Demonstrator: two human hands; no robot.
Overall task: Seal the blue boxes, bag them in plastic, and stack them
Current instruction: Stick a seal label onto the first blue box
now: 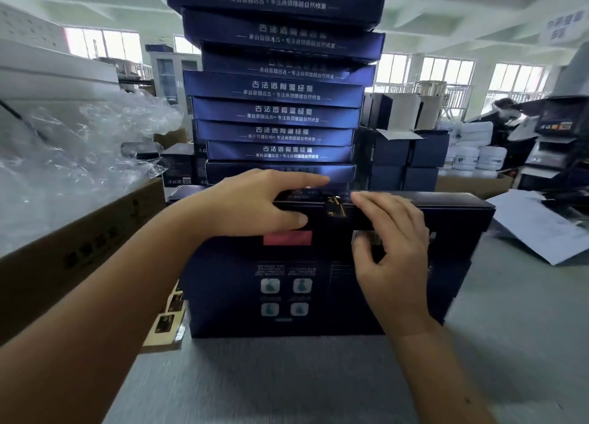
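**A:** How is the blue box [239, 280] going to be handling, and where is it sitting?

**B:** It is sitting on the grey table [287, 375], its printed face tilting towards the camera; I am judging it light for its size, stiff along the folded edges and springy across the broad panel; the glossy card is probably slipping easily under dry fingers.

**A:** And the hands?

**B:** The left hand [251, 206] is lying spread over the top edge, fingers straight and pressing, thumb on the front; the right hand [392, 248] is pinching that edge, fingers bending over the top and thumb underneath; the gold seal sticker [334, 205] is showing between them.

**A:** Where would you be taking hold?

**B:** By the two short ends, I am thinking, not the panel.

**A:** Around it?

**B:** A stack of blue boxes [277, 111] is towering just behind; a sticker sheet [165, 321] is lying at the left; clear plastic bags [70, 143] are spilling from a cardboard carton [63, 257] further left.
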